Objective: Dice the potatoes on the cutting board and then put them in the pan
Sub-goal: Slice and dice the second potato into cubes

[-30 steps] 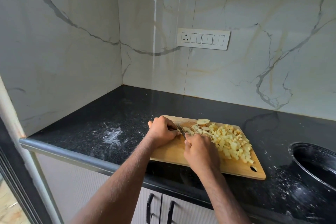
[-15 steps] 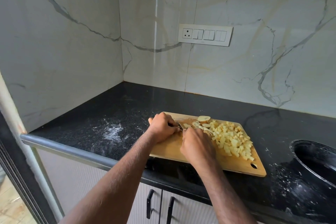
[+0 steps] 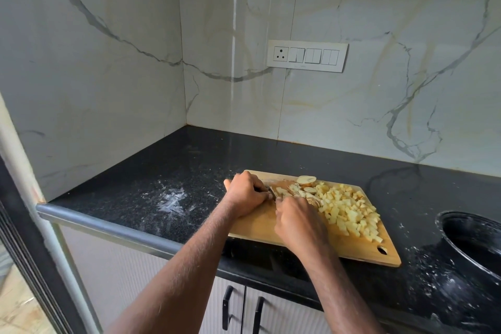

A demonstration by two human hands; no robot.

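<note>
Mostly knife (image 3: 272,193) hidden between hands (image 3: 273,206)

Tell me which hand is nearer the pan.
Right. The right hand is mid-board beside the diced potatoes; the left hand grips the knife at the board's far-left end, farther from the pan.

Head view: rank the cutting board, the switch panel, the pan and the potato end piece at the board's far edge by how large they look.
1. Cutting board.
2. Switch panel and pan: unsure, since the frame cuts the pan off and it is nearer the camera.
3. Potato end piece.
</note>
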